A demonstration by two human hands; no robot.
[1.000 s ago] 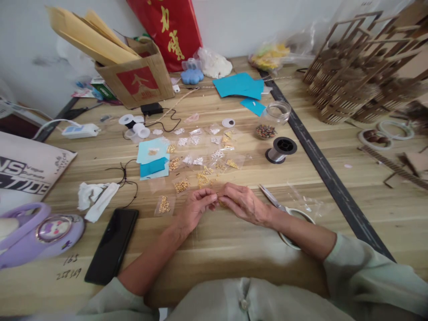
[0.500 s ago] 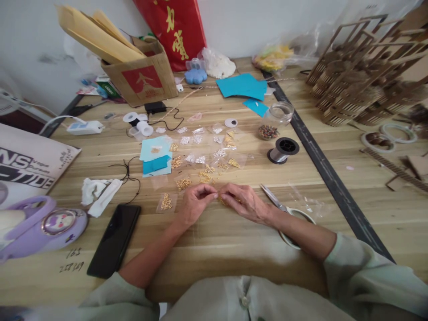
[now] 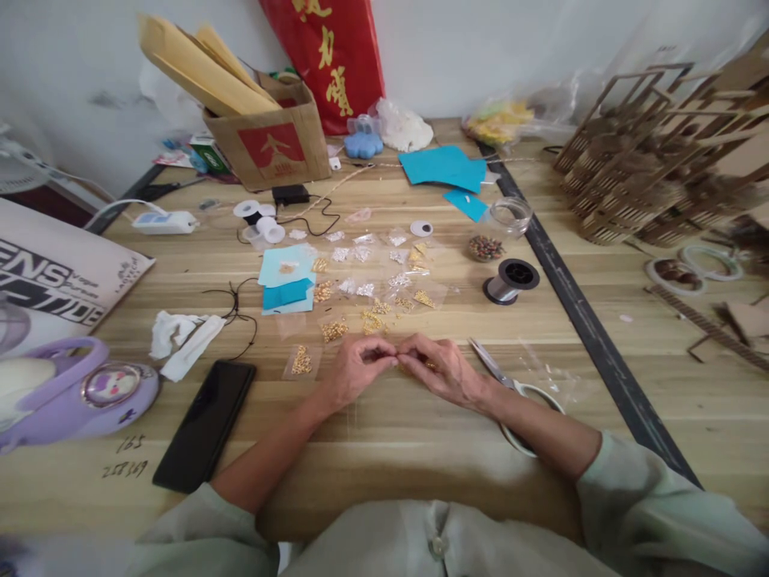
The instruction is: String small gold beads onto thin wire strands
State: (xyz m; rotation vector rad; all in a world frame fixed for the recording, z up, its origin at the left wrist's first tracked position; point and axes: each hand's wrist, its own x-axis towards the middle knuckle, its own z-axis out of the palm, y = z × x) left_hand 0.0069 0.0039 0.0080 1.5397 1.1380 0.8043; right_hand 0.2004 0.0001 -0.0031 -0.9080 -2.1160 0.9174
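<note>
My left hand [image 3: 354, 370] and my right hand [image 3: 441, 370] meet fingertip to fingertip low over the wooden table [image 3: 384, 433], both pinched. Something tiny sits between the fingertips; I cannot make out what. Gold beads show under my right fingers. Just beyond the hands lie several small clear bags of gold beads [image 3: 334, 328] and silver beads [image 3: 358, 288]. One bag of gold beads [image 3: 300, 361] lies to the left of my left hand. Scissors [image 3: 493, 367] rest beside my right wrist.
A black phone [image 3: 204, 421] lies front left, with crumpled tissue [image 3: 180, 340] and black cord [image 3: 237, 308] behind it. A wire spool [image 3: 510, 279] and a bead jar [image 3: 498, 228] stand right of the bags. A cardboard box [image 3: 270, 144], blue paper [image 3: 444, 167] and wooden frames [image 3: 649, 160] crowd the back.
Both hands stay pinched together at the same spot; the fingers shifted only slightly. The view has drifted a little to the left.
</note>
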